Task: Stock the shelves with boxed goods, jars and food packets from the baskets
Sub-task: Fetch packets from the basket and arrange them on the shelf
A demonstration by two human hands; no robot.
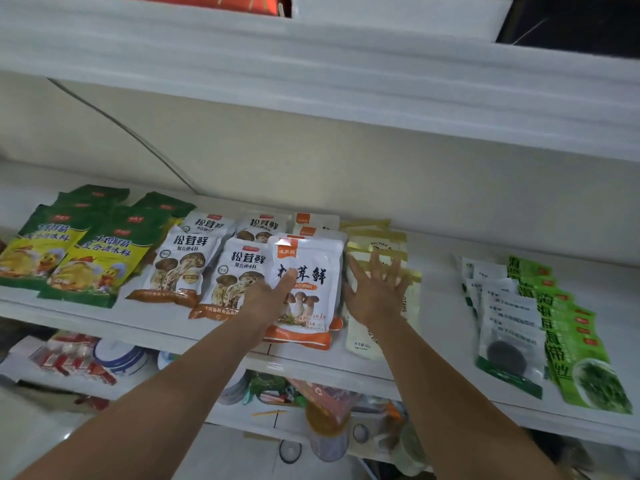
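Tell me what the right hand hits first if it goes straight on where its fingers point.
The right hand, fingers spread and pointing away from the person, would first meet the stack of gold-edged packets right ahead; it may already touch them, as depth is unclear.

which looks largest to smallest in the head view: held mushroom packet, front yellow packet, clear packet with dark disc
1. held mushroom packet and front yellow packet, about alike
2. clear packet with dark disc, smaller
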